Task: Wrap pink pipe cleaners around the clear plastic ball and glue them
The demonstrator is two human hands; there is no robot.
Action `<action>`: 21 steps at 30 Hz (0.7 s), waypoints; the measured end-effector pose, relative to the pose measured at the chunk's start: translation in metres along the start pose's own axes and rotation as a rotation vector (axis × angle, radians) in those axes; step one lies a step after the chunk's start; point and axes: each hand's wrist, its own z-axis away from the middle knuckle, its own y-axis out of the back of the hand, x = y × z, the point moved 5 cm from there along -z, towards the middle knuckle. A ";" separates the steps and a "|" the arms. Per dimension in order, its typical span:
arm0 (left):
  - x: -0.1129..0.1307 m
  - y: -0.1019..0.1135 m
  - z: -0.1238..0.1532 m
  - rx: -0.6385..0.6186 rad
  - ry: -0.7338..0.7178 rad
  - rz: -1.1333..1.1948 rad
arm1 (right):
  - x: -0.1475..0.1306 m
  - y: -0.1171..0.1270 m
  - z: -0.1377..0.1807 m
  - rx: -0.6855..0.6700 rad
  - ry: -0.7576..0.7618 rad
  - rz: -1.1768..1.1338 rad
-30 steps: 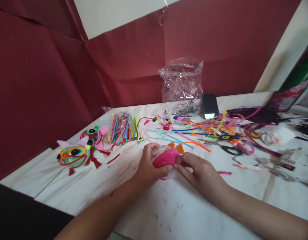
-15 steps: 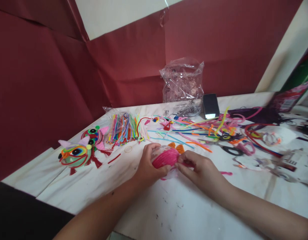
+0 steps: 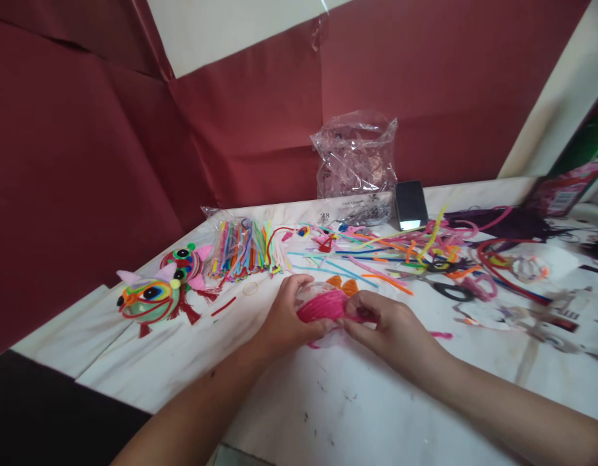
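Observation:
Low over the white table [image 3: 357,408], my left hand [image 3: 282,317] wraps round a clear ball wound with pink pipe cleaner [image 3: 323,304]. An orange fin [image 3: 342,283] sticks up at the ball's far side. My right hand [image 3: 391,327] is closed in a pinch on the pink pipe cleaner at the ball's right end. Both hands touch the ball. Loose pipe cleaners [image 3: 376,249] lie spread just beyond it.
Two finished fish figures [image 3: 156,291] sit at the left. A bag of coloured pipe cleaners [image 3: 243,249], a clear plastic bag [image 3: 354,165], a phone [image 3: 409,204] and scissors [image 3: 449,288] lie behind. Red paper covers the wall. A pink box [image 3: 561,191] stands far right.
My hands stay on the pink ball; my right fingers have shifted slightly along its right end. The view has drifted a little.

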 end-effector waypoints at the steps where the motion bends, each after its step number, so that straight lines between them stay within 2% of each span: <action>1: -0.002 0.000 -0.001 0.011 0.015 0.025 | 0.000 0.004 -0.001 0.027 0.018 -0.001; 6: -0.016 0.003 -0.007 0.031 0.146 0.185 | -0.007 0.028 -0.003 0.209 0.149 0.079; 9: -0.020 0.006 -0.011 0.065 0.147 0.242 | -0.017 0.037 -0.001 0.301 0.285 0.148; 13: -0.024 0.006 -0.011 0.116 0.225 0.435 | -0.029 0.033 0.006 0.314 0.512 0.154; 16: -0.026 0.005 -0.010 0.132 0.305 0.622 | -0.023 0.025 0.005 0.249 0.456 0.135; 21: -0.023 0.007 -0.009 0.125 0.280 0.718 | 0.002 0.013 -0.003 0.148 0.157 0.048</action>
